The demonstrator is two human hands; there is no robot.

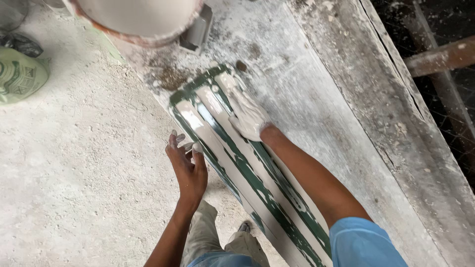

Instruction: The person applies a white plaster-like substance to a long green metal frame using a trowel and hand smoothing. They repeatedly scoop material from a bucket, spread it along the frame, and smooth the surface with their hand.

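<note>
Our left hand point(187, 165) rests open on the green ribbed mould's point(247, 173) edge. Our right hand point(247, 114) presses flat, smearing wet white plaster; slippery, so we'd grip the rim.

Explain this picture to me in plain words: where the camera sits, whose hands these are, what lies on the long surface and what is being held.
There is no machine here. The one picture comes from a camera worn on a person's head, looking down, so the two arms reaching in from the bottom are that person's own.

The right hand is coated in wet white paste and lies flat on a long green ribbed mould, pressing into the grey-white paste that fills its channels. The left hand is open at the mould's near edge, fingertips smeared white; it grips nothing.

The mould rests on a dusty, plaster-crusted bench. At the top edge stands a large bucket of pale paste. On the rough concrete floor, top left, lies a green sack. A dark gap with a wooden beam shows on the right.
</note>
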